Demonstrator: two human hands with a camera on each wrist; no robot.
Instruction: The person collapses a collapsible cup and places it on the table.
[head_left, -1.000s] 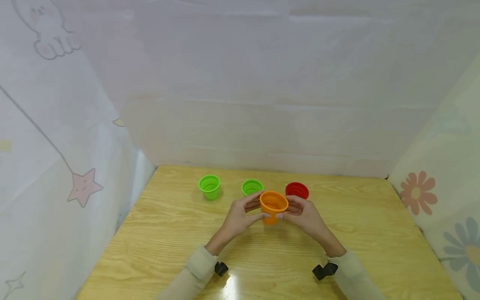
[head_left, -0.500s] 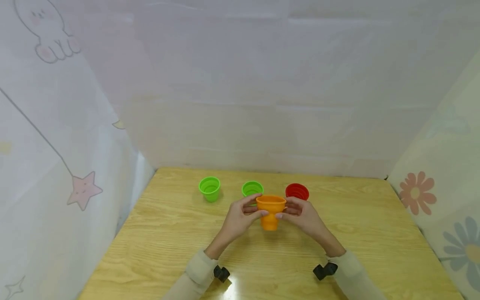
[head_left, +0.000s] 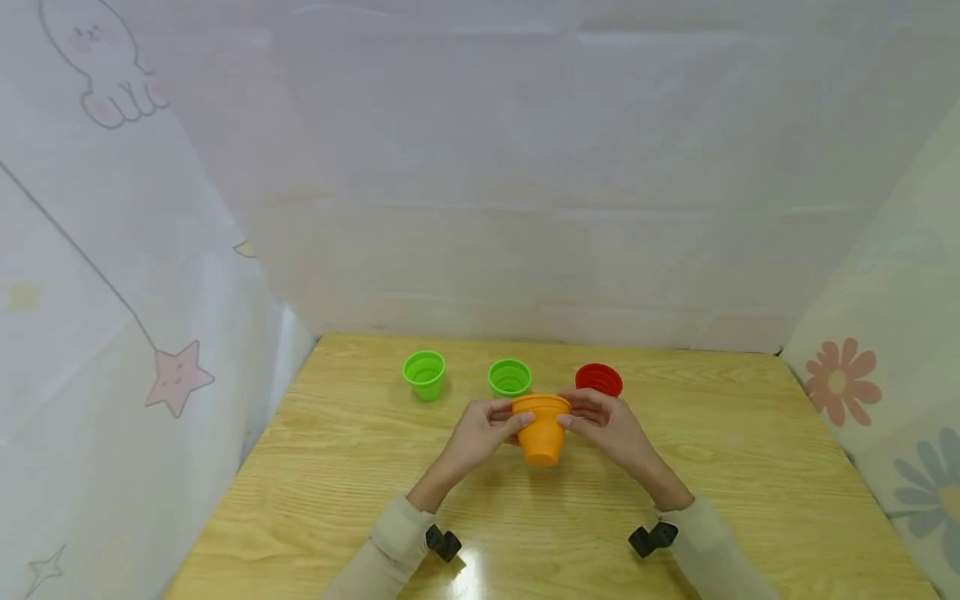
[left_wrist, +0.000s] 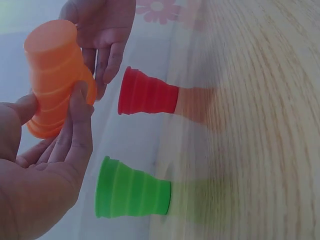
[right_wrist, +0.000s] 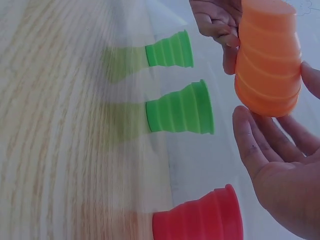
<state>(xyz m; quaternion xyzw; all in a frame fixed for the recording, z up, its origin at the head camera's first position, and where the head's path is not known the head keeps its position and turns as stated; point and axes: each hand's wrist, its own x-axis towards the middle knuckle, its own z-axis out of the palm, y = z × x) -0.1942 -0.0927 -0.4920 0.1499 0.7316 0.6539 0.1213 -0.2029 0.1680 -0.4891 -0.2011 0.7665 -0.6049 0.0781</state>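
Note:
An orange collapsible cup (head_left: 543, 435) with ringed walls is held up above the table between both hands, its base tipped toward the head camera. The left hand (head_left: 480, 437) grips its left side, thumb on the near wall and fingers behind. From the right, the right hand (head_left: 611, 429) pinches it near the rim in the same way. In the left wrist view the orange cup (left_wrist: 57, 80) shows its round base and stepped rings. Behind the hands, a red cup (head_left: 598, 379) and a green cup (head_left: 510, 379) stand upright on the table.
A second green cup (head_left: 424, 375) stands farther left in the same row. The wooden table (head_left: 337, 492) ends at a pale cloth backdrop (head_left: 480, 250), with printed cloth on both sides. Dark wrist cameras (head_left: 443, 543) sit at the sleeve cuffs.
The orange cup has tilted: its open mouth faced the head camera one second ago, and now its outer wall and base show. Both hands keep their hold in nearly the same place.

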